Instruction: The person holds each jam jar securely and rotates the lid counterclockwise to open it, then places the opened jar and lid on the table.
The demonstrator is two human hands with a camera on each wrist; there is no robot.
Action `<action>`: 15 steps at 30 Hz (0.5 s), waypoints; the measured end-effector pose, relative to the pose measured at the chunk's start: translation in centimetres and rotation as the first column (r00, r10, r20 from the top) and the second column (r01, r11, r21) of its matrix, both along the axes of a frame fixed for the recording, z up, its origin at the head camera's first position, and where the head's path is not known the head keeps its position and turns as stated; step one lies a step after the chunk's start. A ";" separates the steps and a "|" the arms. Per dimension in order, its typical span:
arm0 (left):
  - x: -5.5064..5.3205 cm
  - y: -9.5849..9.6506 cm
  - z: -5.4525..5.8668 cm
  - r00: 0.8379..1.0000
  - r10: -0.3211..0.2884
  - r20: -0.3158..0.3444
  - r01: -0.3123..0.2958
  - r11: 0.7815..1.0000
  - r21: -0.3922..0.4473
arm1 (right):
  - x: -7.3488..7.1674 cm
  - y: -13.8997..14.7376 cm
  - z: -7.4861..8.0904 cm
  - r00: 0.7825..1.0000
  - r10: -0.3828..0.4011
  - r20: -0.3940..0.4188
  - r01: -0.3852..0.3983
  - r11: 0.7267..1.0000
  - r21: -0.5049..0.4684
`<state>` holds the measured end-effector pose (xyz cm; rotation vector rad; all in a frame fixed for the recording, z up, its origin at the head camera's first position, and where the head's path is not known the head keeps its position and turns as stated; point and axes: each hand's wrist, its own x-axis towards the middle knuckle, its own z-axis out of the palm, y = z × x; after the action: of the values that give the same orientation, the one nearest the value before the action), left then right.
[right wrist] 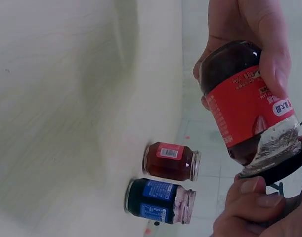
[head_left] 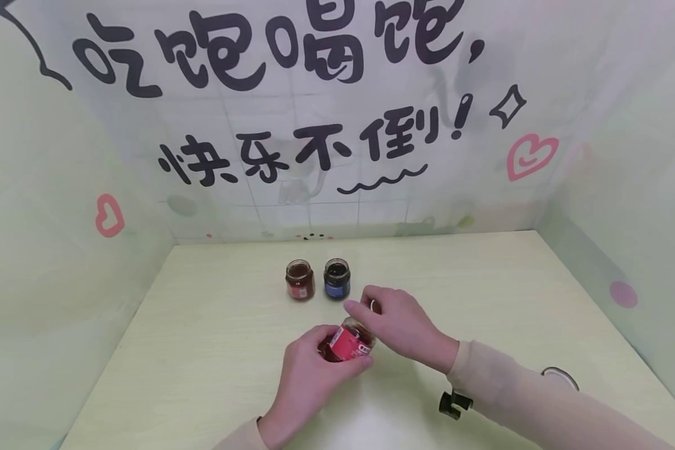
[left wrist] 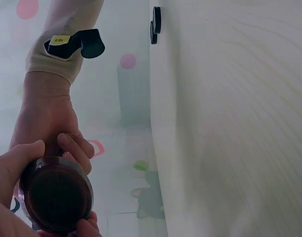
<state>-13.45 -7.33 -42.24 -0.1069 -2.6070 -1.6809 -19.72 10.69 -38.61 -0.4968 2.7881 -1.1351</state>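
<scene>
My left hand [head_left: 317,369] holds a jam jar [head_left: 349,342] with a red label, tilted in the air above the table. Fingers and thumb wrap round its glass body, and the dark bottom of the jar shows in the left wrist view. At the jar's mouth, my right hand [head_left: 399,322] pinches a dark lid [right wrist: 281,165]. The lid lies against or very near the rim; whether it is seated I cannot tell. Farther back stand two lidless jars side by side: a reddish-brown jar [head_left: 300,281] with a pink-red label and a dark jar [head_left: 337,279] with a blue label.
A lid [head_left: 560,377] lies on the pale table [head_left: 191,350] at the right, partly behind the right sleeve. Two dark lids [left wrist: 157,19] show in the left wrist view. Walls with printed writing [head_left: 219,50] enclose the table's back and sides.
</scene>
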 end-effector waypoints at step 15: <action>0.9 0.0 0.6 0.997 -0.022 -0.067 0.018 0.998 -0.063 | 1.3 -0.1 -1.2 0.999 -0.035 -0.021 0.028 0.954 -0.297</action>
<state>-12.60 -7.29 -41.64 -0.1892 -2.6176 -1.5726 -18.45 10.63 -39.76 -0.4953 2.6653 -1.5778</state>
